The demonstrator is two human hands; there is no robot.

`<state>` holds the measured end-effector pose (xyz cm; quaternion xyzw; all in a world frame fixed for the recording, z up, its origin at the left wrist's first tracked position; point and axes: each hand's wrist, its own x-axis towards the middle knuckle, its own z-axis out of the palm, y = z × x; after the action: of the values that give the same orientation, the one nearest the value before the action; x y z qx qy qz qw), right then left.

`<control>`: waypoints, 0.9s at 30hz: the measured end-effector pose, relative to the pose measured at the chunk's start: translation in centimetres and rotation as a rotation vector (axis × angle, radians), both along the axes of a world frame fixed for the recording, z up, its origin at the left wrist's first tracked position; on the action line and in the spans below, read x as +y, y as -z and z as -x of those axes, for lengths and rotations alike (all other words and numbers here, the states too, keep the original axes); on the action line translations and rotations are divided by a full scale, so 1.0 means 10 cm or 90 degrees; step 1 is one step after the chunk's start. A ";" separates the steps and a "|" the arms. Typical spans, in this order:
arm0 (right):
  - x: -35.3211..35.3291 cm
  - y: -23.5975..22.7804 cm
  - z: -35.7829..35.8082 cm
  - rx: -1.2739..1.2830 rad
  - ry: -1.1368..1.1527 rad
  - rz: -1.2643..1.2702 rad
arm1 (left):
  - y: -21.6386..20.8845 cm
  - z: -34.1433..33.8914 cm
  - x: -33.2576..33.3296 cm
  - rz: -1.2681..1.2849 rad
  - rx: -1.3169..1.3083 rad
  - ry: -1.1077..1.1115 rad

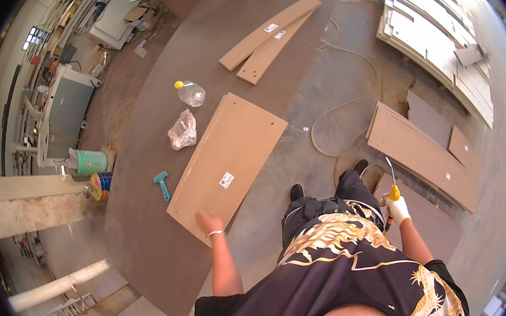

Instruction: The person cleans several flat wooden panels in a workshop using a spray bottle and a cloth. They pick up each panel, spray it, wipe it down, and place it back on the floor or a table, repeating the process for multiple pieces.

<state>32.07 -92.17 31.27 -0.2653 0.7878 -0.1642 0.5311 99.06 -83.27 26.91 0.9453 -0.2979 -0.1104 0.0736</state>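
A wide tan board (232, 160) with a white label and small holes near its corners lies on the dark table (152, 253). My left hand (209, 222), bare and slightly blurred, is at the board's near end with its fingers laid out flat; it holds nothing. Down at my right side, my right hand (399, 210) wears a white glove. It is closed round a yellow air blow gun (394, 193), whose thin metal nozzle points up and away from me. Part of the gun's body is hidden by the glove.
On the table are a teal scraper (162, 185), crumpled plastic (183, 130), a clear bottle (191, 94) and two narrow tan boards (272, 37). A hose (373, 79) loops over the floor. More tan boards (423, 157) lie right, white panels (437, 43) beyond. Left stands a green bucket (90, 162).
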 end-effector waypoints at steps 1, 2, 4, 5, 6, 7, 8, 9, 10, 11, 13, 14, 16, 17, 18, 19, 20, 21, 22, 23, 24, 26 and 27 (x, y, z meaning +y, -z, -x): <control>0.06 0.05 0.06 0.025 -0.019 -0.026 | 0.10 0.29 -0.30 -0.045 0.018 0.081; 0.10 0.09 0.14 0.051 -0.017 -0.077 | 0.19 0.60 -0.58 -0.059 -0.004 0.181; 0.16 0.18 0.32 0.046 -0.031 -0.043 | 0.27 1.02 -1.05 -0.118 -0.033 0.287; 0.16 0.20 0.45 0.045 -0.033 -0.043 | 0.32 1.20 -1.32 -0.119 -0.069 0.316; 0.14 0.23 0.60 0.062 -0.035 -0.075 | 0.41 1.39 -1.63 -0.100 -0.120 0.366; 0.10 0.25 0.76 0.036 -0.013 -0.069 | 0.45 1.48 -1.89 -0.106 -0.111 0.332; 0.05 0.26 0.93 0.009 0.016 -0.078 | 0.47 1.54 -2.09 -0.155 -0.114 0.310; 0.00 0.29 1.08 -0.015 0.058 -0.070 | 0.46 1.54 -2.19 -0.172 -0.129 0.306; -0.09 0.31 1.27 -0.045 0.084 -0.055 | 0.44 1.56 -2.31 -0.242 -0.108 0.256; -0.16 0.30 1.45 -0.088 0.157 -0.062 | 0.41 1.59 -2.38 -0.277 -0.103 0.197; -0.25 0.30 1.74 -0.106 0.236 -0.111 | 0.36 1.70 -2.57 -0.316 -0.047 0.016; -0.29 0.31 1.92 -0.104 0.263 -0.127 | 0.35 1.82 -2.67 -0.380 -0.045 0.074; -0.33 0.34 2.17 -0.160 0.319 -0.090 | 0.44 2.26 -3.03 -0.458 -0.027 0.213; -0.34 0.37 2.30 -0.179 0.331 -0.093 | 0.48 2.52 -3.16 -0.467 -0.028 0.296; -0.35 0.42 2.40 -0.195 0.342 -0.102 | 0.56 2.80 -3.39 -0.548 -0.039 0.524; -0.35 0.48 2.46 -0.197 0.347 -0.105 | 0.68 3.16 -3.63 -0.598 -0.075 0.714; -0.36 0.54 2.52 -0.198 0.351 -0.107 | 0.79 3.55 -3.87 -0.590 -0.118 0.815; -0.36 0.62 2.58 -0.191 0.354 -0.098 | 0.90 3.93 -4.26 -0.606 -0.104 0.927; -0.37 0.70 2.61 -0.180 0.367 -0.101 | 0.98 4.33 -4.53 -0.609 -0.147 1.056; -0.38 0.77 2.62 -0.163 0.378 -0.096 | 1.03 4.69 -4.74 -0.444 -0.009 0.881; -0.38 0.85 2.63 -0.128 0.384 -0.114 | 1.05 5.02 -4.96 -0.314 0.094 0.733; -0.39 1.00 2.64 -0.169 0.539 -0.137 | 0.96 5.49 -5.49 -0.308 0.099 0.741; -0.39 1.07 2.65 -0.164 0.606 -0.152 | 0.93 5.69 -5.77 -0.321 0.113 0.700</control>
<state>5.59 -96.09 20.55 0.2082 0.7628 -0.3281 0.5169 42.15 -140.99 17.65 0.6285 -0.6998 -0.2774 -0.1957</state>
